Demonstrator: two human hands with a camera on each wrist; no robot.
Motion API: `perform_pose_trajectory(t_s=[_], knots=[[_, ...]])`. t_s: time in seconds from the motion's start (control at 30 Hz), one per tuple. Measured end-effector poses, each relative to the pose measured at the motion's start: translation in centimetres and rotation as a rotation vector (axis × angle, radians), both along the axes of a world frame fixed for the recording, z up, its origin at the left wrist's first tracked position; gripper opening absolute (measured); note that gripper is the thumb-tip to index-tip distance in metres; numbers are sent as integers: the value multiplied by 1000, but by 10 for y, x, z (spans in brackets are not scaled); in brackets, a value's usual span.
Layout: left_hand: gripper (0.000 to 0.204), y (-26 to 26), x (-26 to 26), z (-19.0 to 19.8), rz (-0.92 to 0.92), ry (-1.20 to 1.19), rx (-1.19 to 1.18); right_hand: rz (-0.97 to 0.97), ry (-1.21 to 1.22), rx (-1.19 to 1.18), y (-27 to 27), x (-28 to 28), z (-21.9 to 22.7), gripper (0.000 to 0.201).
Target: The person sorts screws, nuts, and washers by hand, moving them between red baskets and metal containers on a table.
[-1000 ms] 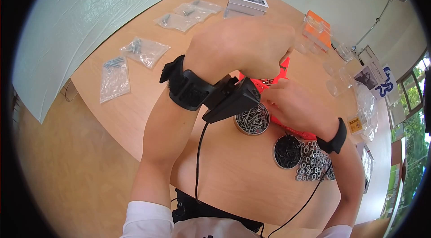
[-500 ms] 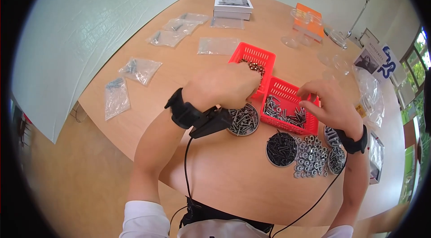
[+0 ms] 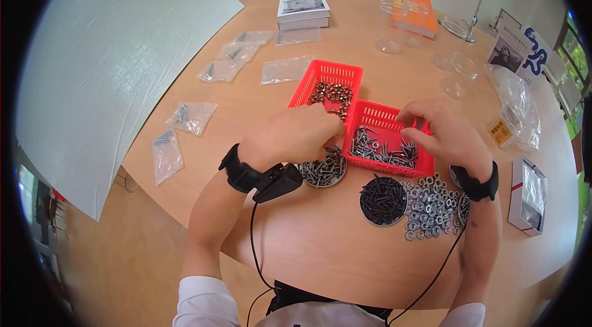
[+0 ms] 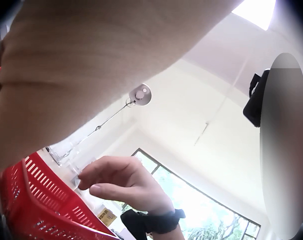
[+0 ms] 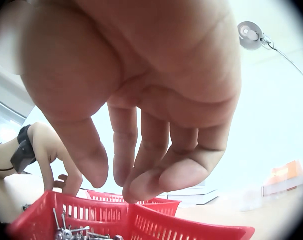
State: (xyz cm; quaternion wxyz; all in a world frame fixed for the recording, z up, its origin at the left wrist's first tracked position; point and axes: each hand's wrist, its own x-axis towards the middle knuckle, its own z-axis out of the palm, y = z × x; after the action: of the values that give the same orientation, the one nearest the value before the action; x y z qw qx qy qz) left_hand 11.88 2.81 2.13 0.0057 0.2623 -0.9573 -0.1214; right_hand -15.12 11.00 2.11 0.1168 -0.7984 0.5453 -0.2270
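Note:
The left hand [image 3: 293, 136] reaches down at the near corner of a red basket [image 3: 297, 94] holding copper-coloured screws, beside a round dish of silver screws [image 3: 324, 170]. In the right wrist view, the left hand's bent fingers [image 5: 74, 180] point down behind a red rim; their tips are partly hidden, and whether they pinch anything cannot be told. Over the right side of a second red basket [image 3: 394, 136], with silver screws inside, hovers the right hand [image 3: 447, 133]. Its fingers are loosely bent with nothing between them, and in the left wrist view the thumb stands apart.
A dish of black screws [image 3: 383, 200] and loose silver nuts [image 3: 428, 210] lie nearest the body. Small plastic bags [image 3: 192, 116], books [image 3: 303, 9], clear round lids [image 3: 388, 46], an orange box [image 3: 414, 14] and an open white box [image 3: 528, 196] stand around.
The hands, close together over the baskets a second ago, have moved apart: the left toward the silver-screw dish, the right to the right basket's far side. Both baskets have come into sight.

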Motion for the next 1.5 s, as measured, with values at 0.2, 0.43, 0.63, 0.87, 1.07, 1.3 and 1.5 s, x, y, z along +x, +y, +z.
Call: perform_pose_trajectory(t_s=[0.2, 0.43, 0.63, 0.87, 1.07, 1.3, 1.5], knots=[[14, 0, -24, 28, 9, 10, -52, 81, 215, 41, -18, -2, -16, 22], [13, -26, -57, 8, -112, -132, -104, 249, 200, 100, -49, 12, -46, 31], [15, -36, -62, -16, -185, -105, -140, 264, 260, 90, -50, 14, -62, 38], [17, -28, -62, -11, -228, -128, -228, 136, 341, 212, -46, 15, -51, 19], [17, -24, -70, -8, -248, -175, -220, 72, 244, 150, -41, 8, -47, 14], [21, -34, -84, -12, -269, -243, -87, 81, 232, 123, -26, 0, -16, 14], [20, -32, -76, -4, -176, -106, -4, 252, 115, 31, 3, -2, 9, 12]])
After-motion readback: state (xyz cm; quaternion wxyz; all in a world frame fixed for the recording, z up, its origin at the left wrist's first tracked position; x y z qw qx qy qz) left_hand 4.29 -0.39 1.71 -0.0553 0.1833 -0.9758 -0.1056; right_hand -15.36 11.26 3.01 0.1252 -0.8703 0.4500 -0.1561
